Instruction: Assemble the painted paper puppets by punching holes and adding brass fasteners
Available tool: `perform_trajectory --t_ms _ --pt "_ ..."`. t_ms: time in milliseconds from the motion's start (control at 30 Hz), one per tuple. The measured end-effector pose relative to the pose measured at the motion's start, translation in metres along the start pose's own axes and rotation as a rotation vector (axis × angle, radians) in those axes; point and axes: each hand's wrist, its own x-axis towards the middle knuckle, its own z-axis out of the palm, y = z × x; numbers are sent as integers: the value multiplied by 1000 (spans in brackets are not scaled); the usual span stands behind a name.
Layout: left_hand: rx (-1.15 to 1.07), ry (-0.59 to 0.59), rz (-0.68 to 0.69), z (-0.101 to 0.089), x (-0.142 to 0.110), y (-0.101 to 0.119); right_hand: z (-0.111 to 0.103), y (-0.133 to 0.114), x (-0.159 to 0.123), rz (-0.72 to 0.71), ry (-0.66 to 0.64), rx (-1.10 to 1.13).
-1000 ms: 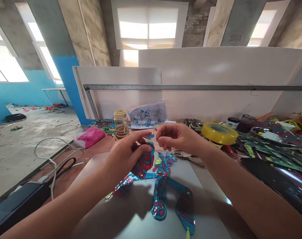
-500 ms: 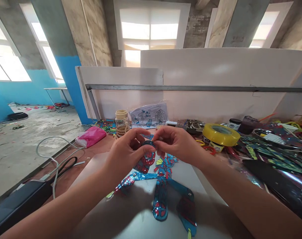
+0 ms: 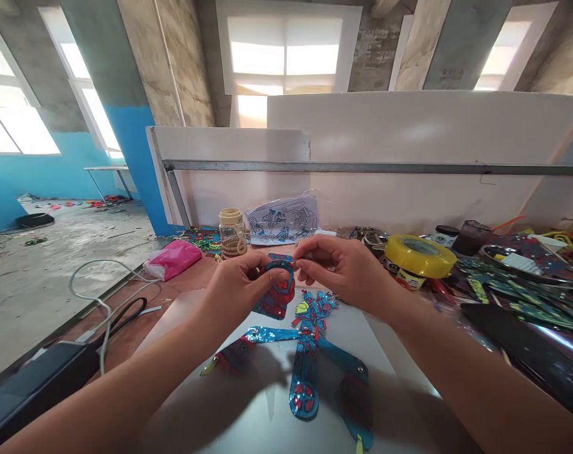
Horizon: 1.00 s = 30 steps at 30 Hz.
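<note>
Holding a glossy cutout (image 3: 280, 291) up above the grey board (image 3: 260, 397), I see it is blue along its curved rim, with red shapes and dark outlines filling the middle. It is tilted, its upper edge near the fingertips, and part of it is hidden by the left hand (image 3: 248, 280). Below and nearer to me, a flat figure (image 3: 304, 372) lies on the board in the same blue and red. Its middle strip ends in a rounded tip with red patches; two jointed limbs spread to either side, each with a yellow-green end, and shiny studs mark the joints. A frilled top with a yellow-green patch sits beyond them.

I have the left hand clamped on the cutout, thumb across its front face and fingers curled behind. The right hand (image 3: 331, 261) is at the cutout's upper right edge, palm inward, thumb and forefinger close to each other and the other fingers bent. I cannot tell whether its fingertips close on anything small. Both forearms angle in from the lower corners, wrists raised above the surface (image 3: 173, 289).
</note>
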Motion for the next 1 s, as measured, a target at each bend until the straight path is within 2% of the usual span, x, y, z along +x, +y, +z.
perform_trajectory --t_ms 133,267,367,567,800,1000 --pt "206 -5 144 0 -2 -1 6 1 -1 5 -14 -9" --pt "356 -23 226 2 -7 3 11 4 -1 -67 59 -190" --pt "401 -38 231 3 -11 7 10 6 0 -120 99 -295" --pt "492 8 371 4 -14 9 4 3 -2 -213 95 -425" --pt "553 63 433 3 -12 5 11 7 -6 -467 145 -712" --pt "628 82 526 2 -12 -1 14 14 -6 -529 166 -782"
